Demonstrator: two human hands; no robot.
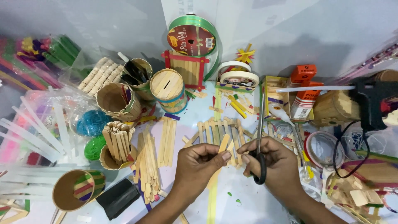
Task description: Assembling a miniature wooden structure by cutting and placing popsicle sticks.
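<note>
Trimming a craft stick (224,145) near the bench's (244,199) front edge: the left hand (199,161) pinches its lower end, the right hand (273,161) grips black-handled scissors (260,137) just beside it; judged best cut with the stick held steady, fingertips away from the blades.

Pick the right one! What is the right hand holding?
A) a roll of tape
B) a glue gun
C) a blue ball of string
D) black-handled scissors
D. The right hand has its fingers through the black loops of the scissors, blades pointing up, while the left hand pinches a wooden craft stick beside them.
</note>
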